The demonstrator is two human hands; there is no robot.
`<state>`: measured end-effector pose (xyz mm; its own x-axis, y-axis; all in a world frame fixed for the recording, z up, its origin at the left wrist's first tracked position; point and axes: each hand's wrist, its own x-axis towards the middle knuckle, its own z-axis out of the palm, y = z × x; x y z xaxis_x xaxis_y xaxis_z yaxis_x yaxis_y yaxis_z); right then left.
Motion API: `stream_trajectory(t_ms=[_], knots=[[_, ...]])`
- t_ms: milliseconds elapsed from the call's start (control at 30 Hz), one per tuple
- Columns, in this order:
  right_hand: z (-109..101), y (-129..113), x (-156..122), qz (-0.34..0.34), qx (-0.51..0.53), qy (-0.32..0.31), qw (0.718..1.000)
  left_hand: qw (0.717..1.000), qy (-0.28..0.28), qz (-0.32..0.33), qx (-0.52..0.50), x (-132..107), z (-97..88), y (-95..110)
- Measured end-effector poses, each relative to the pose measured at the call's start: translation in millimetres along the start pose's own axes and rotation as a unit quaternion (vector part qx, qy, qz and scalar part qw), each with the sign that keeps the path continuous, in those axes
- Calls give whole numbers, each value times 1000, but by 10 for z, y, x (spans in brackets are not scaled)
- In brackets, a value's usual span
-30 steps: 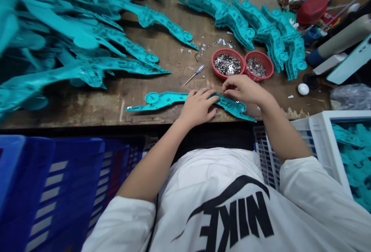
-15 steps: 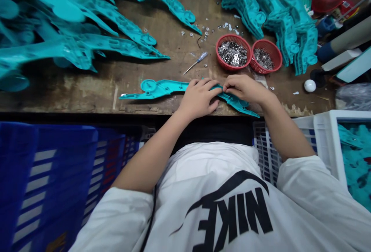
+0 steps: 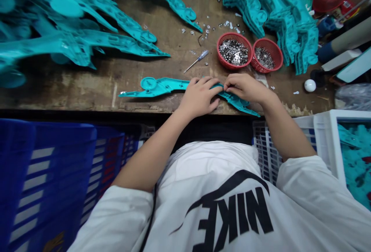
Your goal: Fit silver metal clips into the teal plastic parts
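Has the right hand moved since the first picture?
Yes, slightly away from the left red basket: the right hand overlapped its edge then; now a narrow gap shows.

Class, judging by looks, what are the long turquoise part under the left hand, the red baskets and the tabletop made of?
Turquoise part: probably moulded plastic, slightly glossy, evenly coloured with raised rims.
Red baskets: likely plastic, slightly shiny, uniformly coloured with openwork walls.
Tabletop: perhaps wood or board, worn and dull, brown with scuffs.

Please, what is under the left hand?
Under the left hand is the middle of a long turquoise plastic part; its ends show on both sides. The surface directly beneath the hand is covered and cannot be seen.
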<state>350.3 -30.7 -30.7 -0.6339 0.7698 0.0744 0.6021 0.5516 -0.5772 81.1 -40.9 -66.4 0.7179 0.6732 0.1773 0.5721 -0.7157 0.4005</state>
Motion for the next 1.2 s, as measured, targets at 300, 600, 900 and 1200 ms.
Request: stream_trajectory(t_ms=[300,600,900,1200], knots=[[163,-65,-68,54,8,71,996,1000,8,-1,-10,-7,11,2],[171,2,-73,84,47,84,992,1000,15,-4,-21,-5,22,-7],[210,51,-70,30,24,96,995,1000,17,4,-12,4,36,-11],[25,34,3,17,29,44,998,1000,17,1,-9,3,39,-16]])
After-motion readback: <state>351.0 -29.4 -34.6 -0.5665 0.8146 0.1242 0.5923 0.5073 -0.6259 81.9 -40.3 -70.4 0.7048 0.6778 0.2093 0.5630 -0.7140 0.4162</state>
